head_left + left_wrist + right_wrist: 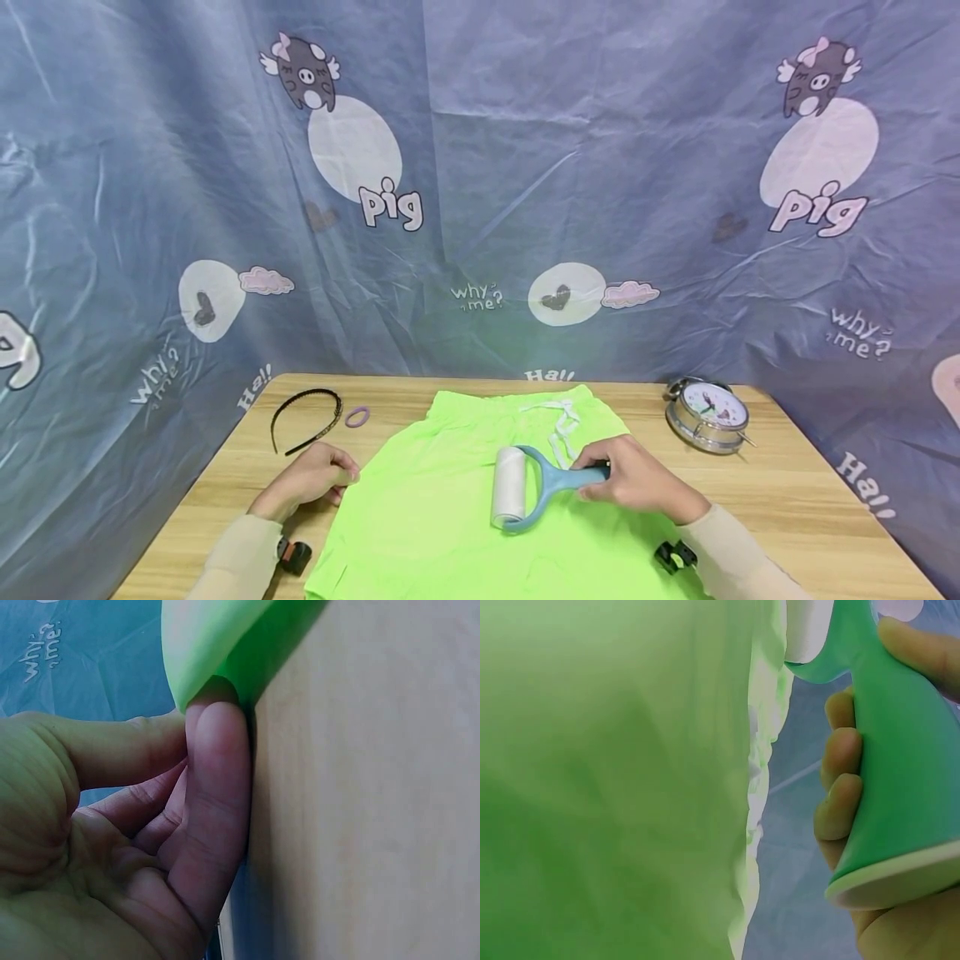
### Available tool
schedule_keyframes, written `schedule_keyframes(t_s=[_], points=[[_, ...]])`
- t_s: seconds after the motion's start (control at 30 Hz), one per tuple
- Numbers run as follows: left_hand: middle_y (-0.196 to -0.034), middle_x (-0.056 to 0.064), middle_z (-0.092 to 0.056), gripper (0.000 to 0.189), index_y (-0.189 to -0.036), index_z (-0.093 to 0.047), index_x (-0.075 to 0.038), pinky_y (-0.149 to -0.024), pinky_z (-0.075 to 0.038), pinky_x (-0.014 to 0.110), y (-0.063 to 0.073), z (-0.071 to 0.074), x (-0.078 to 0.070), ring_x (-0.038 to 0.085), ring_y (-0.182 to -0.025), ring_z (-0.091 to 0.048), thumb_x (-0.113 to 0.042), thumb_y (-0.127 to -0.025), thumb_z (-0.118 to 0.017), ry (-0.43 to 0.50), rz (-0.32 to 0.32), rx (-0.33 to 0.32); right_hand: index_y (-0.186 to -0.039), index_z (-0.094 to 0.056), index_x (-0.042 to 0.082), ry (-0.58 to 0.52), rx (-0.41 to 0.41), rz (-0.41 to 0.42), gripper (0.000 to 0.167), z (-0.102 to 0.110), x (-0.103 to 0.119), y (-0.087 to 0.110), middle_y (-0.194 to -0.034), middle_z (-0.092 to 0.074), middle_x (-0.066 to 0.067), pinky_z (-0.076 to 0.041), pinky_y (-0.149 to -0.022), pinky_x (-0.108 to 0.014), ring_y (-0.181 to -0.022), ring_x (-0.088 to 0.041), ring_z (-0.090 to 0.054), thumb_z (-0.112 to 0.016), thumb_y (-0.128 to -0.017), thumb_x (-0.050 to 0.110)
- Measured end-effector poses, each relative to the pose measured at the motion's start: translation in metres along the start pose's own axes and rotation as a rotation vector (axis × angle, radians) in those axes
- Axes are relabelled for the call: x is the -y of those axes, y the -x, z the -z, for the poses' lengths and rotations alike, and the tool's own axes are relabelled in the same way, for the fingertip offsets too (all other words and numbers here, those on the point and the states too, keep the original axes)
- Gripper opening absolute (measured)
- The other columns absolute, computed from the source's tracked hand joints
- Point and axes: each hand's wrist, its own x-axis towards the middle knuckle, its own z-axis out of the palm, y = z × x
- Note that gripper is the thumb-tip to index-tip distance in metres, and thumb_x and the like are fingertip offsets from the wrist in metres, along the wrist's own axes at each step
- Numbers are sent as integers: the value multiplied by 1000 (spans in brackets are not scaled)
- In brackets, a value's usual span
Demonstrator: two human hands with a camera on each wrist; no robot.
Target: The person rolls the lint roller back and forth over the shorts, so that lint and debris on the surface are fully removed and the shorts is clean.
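Neon-green shorts [405, 492] with a white drawstring [564, 421] lie spread on the wooden table, waistband toward the back. My left hand [318, 475] pinches their left edge; in the left wrist view, thumb and fingers of the hand [187, 772] hold a lifted fold of the shorts [210, 652]. My right hand [633, 475] grips the blue handle of a lint roller [555, 482], its white roll over the middle of the shorts. Close up in the right wrist view, fingers wrap the lint roller handle [907, 765] beside the shorts [615, 750]. Whether the roll touches the cloth is unclear.
A black headband [279, 412] and a purple hair tie [357, 417] lie on the wooden table [217, 492] at the back left. At the back right stands a silver alarm clock [708, 417]. Behind the table hangs a blue-grey printed curtain [480, 208].
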Motion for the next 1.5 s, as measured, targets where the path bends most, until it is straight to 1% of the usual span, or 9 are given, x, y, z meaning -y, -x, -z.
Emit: schedule_keyframes(t_s=[0.3,0.43,0.6,0.9,1.1,1.3,1.5], points=[[-85,10,-64,13,-97,-71,6,-55,-57,29,1,0,-2,16,-61,-58,-4,-92,-65,-6,8,7,-88,-77,26,-8,6,-20,16,7,-1,6,-69,-64,13,-42,-54,-19,-56,2,-45,-86,-77,20],[-83,9,-63,13,-98,-71,6,-55,-57,29,0,1,-2,16,-61,-58,-4,-92,-65,-3,12,13,-88,-77,27,2,-10,-24,17,10,-3,9,-69,-64,13,-43,-55,-19,-57,2,-46,-87,-75,20],[-81,8,-62,14,-99,-71,6,-55,-58,29,0,1,-2,16,-61,-58,-4,-91,-66,-1,11,16,-87,-77,27,9,-23,-20,19,12,-7,11,-68,-64,14,-43,-54,-19,-56,3,-46,-88,-73,20],[-83,9,-62,15,-100,-71,7,-55,-57,29,1,1,-2,16,-62,-58,-5,-92,-66,-2,7,18,-88,-78,26,9,-16,-24,19,19,-12,18,-69,-64,13,-43,-54,-19,-57,3,-47,-88,-74,19],[-83,9,-62,15,-100,-70,7,-56,-58,29,1,1,-2,16,-62,-58,-4,-92,-65,7,12,22,-89,-78,26,24,-27,-38,21,23,-13,24,-69,-65,13,-42,-54,-19,-57,1,-47,-88,-72,20],[-84,9,-62,15,-100,-70,7,-55,-58,29,1,0,-1,16,-62,-58,-3,-92,-64,14,11,26,-90,-78,26,15,-30,-60,22,27,-14,29,-71,-67,13,-43,-55,-20,-58,1,-48,-89,-71,21],[-82,9,-62,14,-100,-70,7,-55,-57,28,1,0,-1,16,-62,-59,-3,-92,-65,15,14,24,-89,-78,25,-16,-23,-63,20,30,-18,31,-70,-66,12,-42,-52,-20,-58,2,-47,-88,-73,20]])
